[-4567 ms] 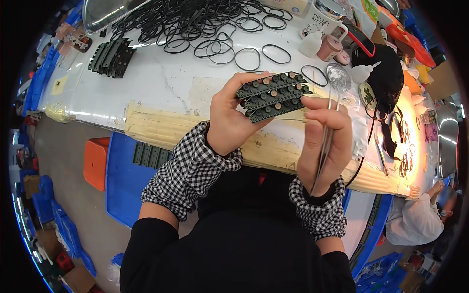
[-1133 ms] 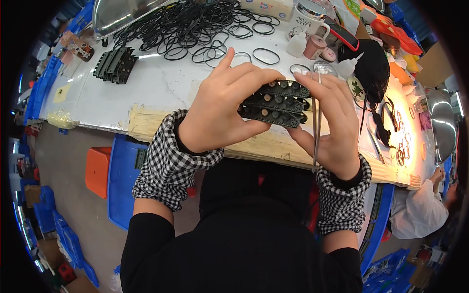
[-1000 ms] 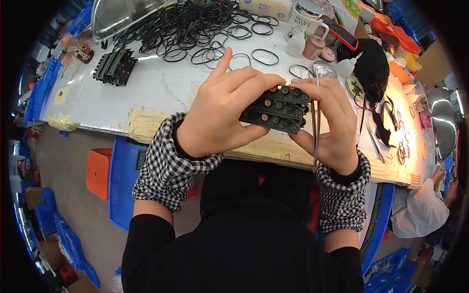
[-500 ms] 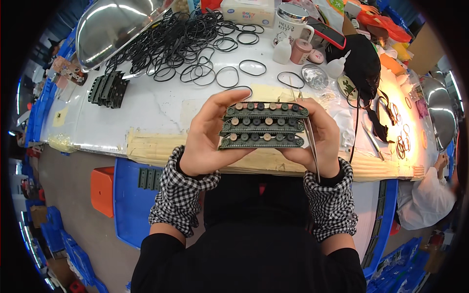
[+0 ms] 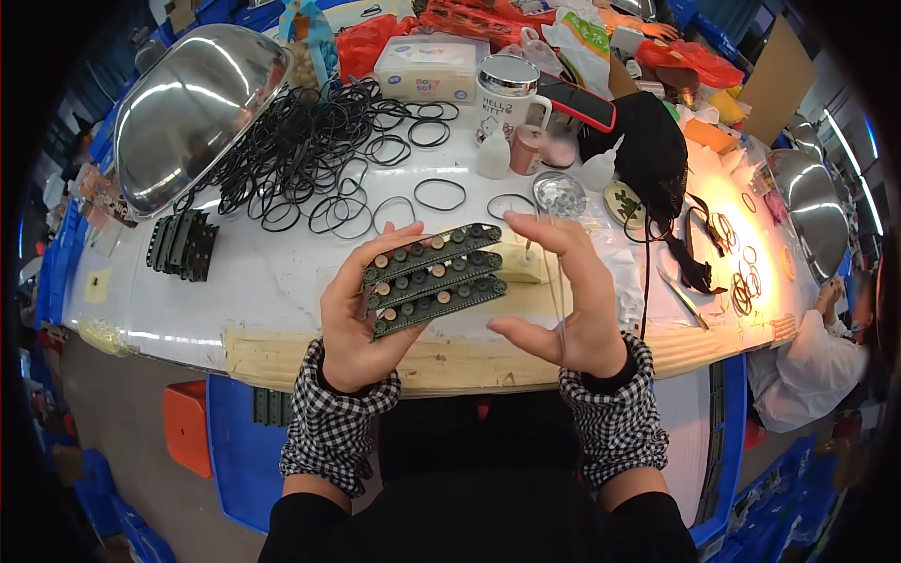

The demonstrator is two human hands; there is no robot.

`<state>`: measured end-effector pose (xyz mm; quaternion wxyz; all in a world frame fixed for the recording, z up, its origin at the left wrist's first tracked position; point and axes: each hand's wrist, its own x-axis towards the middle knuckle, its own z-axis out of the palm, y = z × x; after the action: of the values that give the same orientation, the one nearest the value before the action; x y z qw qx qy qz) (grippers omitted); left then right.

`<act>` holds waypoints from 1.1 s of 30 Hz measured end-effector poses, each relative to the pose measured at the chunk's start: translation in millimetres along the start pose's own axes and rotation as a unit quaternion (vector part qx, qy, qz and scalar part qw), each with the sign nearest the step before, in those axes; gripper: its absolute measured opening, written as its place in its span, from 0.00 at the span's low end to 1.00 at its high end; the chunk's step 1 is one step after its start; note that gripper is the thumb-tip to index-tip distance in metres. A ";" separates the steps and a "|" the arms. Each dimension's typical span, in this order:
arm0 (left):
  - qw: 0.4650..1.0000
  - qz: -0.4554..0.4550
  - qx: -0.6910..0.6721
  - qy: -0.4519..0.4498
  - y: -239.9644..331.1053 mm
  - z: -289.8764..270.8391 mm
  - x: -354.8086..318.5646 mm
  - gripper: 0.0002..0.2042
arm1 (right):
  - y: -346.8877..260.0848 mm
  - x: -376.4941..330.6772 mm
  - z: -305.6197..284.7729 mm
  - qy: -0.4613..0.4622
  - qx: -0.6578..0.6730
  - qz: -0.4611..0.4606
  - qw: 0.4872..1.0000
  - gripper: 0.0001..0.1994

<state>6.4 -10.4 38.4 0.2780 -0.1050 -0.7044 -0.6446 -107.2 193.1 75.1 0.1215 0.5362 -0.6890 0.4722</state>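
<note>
My left hand is closed round one end of a stack of three dark green toy tank tracks, holding it above the table's front part. Small round wheels, some beige and some dark, line the side of each track. The stack tilts, its right end higher. Apart from it on the right is my right hand, thumb and forefinger spread wide. Thin metal tweezers lie along its palm; the fingers that keep them there are partly hidden. Another bundle of green tracks stands at the table's left.
A tangled heap of black rubber bands lies beside a shiny metal dome. Behind are a white mug, a red-edged phone and a tissue pack. Blue trays sit below the table edge. A co-worker's white sleeve shows right.
My right hand has let go of the stack's right end and moved off it, opening thumb and forefinger. My left hand has carried the stack leftward and tilted it. The view has shifted.
</note>
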 end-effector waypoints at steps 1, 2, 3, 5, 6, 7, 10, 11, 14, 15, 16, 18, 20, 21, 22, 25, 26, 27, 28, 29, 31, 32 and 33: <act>0.999 -0.001 0.027 0.021 -6.9 -1.6 -1.9 0.30 | -1.0 -0.6 -2.0 0.046 0.007 0.013 0.999 0.27; 0.998 -0.002 0.054 0.041 -11.3 -2.7 -2.7 0.30 | 4.6 -4.3 -3.9 0.077 -0.016 0.026 0.997 0.23; 0.997 -0.036 0.004 0.064 -10.0 4.0 -1.6 0.29 | 11.8 -11.1 -6.9 0.107 -0.040 0.042 0.993 0.19; 0.996 -0.004 0.066 0.057 -18.0 1.6 -1.1 0.28 | 17.2 -16.8 -8.8 0.132 -0.100 0.075 0.983 0.13; 0.994 0.011 0.098 0.056 -21.8 0.4 -1.8 0.27 | 17.5 -16.3 -9.5 0.125 -0.134 0.093 0.979 0.11; 0.991 0.017 0.120 0.048 -23.1 -0.8 -2.4 0.27 | 18.6 -16.1 -9.4 0.118 -0.167 0.109 0.973 0.08; 0.985 0.026 0.166 0.030 -23.8 -2.9 -3.2 0.27 | 29.8 -17.1 -2.0 0.082 -0.227 0.103 0.965 0.09; 0.985 0.022 0.167 0.028 -24.4 -2.6 -3.6 0.27 | 32.4 -14.9 1.4 0.077 -0.229 0.086 0.967 0.09; 0.986 0.021 0.164 0.027 -25.7 -3.4 -4.6 0.27 | 35.2 -9.0 9.0 0.033 -0.224 0.085 0.970 0.08; 0.987 0.022 0.160 0.026 -25.8 -3.1 -4.2 0.27 | 37.4 -8.6 10.4 0.027 -0.226 0.085 0.970 0.08; 0.986 0.019 0.162 0.024 -25.4 -3.2 -4.1 0.27 | 40.2 -9.4 11.4 0.021 -0.229 0.086 0.969 0.07; 0.986 0.013 0.167 0.020 -24.7 -3.7 -4.1 0.27 | 42.0 -10.8 12.2 0.020 -0.227 0.089 0.970 0.07; 0.986 0.011 0.163 0.018 -24.9 -4.2 -4.2 0.27 | 39.0 -12.6 11.3 0.031 -0.220 0.094 0.970 0.06; 0.987 0.010 0.161 0.016 -24.5 -4.5 -4.6 0.27 | 37.1 -13.3 10.4 0.029 -0.219 0.100 0.970 0.06; 0.987 0.016 0.158 0.016 -24.4 -4.7 -4.7 0.27 | 35.1 -14.0 9.2 0.028 -0.218 0.105 0.970 0.06; 0.987 0.029 0.155 0.015 -24.9 -4.8 -4.9 0.27 | 24.4 -8.5 5.4 0.088 -0.215 0.081 0.969 0.06; 0.987 0.029 0.158 0.013 -24.8 -5.3 -5.5 0.27 | 21.0 -6.7 4.6 0.119 -0.213 0.066 0.967 0.06; 0.987 0.032 0.159 0.011 -24.9 -5.0 -5.0 0.27 | 18.7 -7.3 3.2 0.148 -0.202 0.065 0.966 0.05; 0.986 0.036 0.164 0.006 -25.3 -3.8 -4.5 0.27 | 15.9 -8.6 3.9 0.173 -0.138 0.094 0.971 0.04; 0.985 0.041 0.170 0.002 -25.7 -2.4 -4.0 0.27 | 12.2 -9.7 6.7 0.197 -0.074 0.122 0.970 0.04; 0.981 0.049 0.186 -0.013 -24.4 -3.1 -4.6 0.27 | 3.8 -9.6 17.1 0.215 0.070 0.162 0.961 0.04; 0.979 0.051 0.197 -0.024 -22.6 -3.9 -4.9 0.27 | 1.5 -8.8 22.4 0.217 0.107 0.179 0.954 0.04; 0.976 0.053 0.208 -0.035 -21.1 -4.0 -5.3 0.26 | -0.3 -8.3 26.8 0.218 0.144 0.196 0.945 0.05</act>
<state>1.1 -16.3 17.7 0.3029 -0.1043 -0.8256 -0.4644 -94.6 177.3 55.6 0.0956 0.2864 -0.6617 0.6863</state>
